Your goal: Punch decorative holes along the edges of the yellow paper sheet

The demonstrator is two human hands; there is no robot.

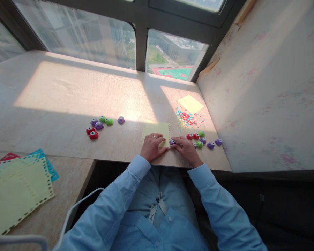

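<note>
A pale yellow paper sheet (157, 130) with punched edges lies on the window-side table (68, 104). My left hand (151, 146) rests flat on its near part, pinning it down. My right hand (185, 148) presses a small purple punch (172, 142) at the sheet's lower right corner. Just right of that hand sit several small punches (202, 139) in red, green and purple.
Another cluster of red, purple and green punches (99, 125) lies to the left. A second yellow sheet (190, 104) and a pile of coloured confetti (188, 118) sit at the back right. Punched yellow, blue and red sheets (18, 188) lie on a lower table at left. A wall (264, 87) stands at right.
</note>
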